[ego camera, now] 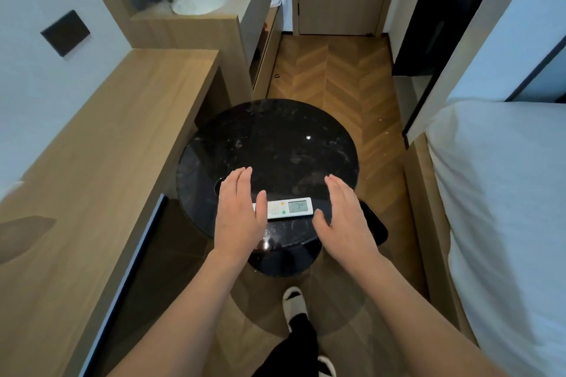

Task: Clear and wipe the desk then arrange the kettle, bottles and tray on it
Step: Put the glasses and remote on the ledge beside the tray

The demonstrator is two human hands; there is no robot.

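Note:
A round black marble table (pixel 269 138) stands in front of me. On its near part lies a white remote control (pixel 291 207) with a small screen. My left hand (pixel 240 211) hovers flat over the remote's left end, fingers straight. My right hand (pixel 346 217) is held flat to the right of the remote, fingers straight, partly covering a black flat object (pixel 375 223) at the table's right edge. A long wooden desk (pixel 101 144) runs along the left wall. No kettle, bottles or tray are in view.
A bed with white bedding (pixel 502 193) fills the right side. A washbasin counter (pixel 202 0) with cups stands at the back left. Herringbone wood floor (pixel 333 70) leads to a door. My slippered foot (pixel 294 303) is below the table.

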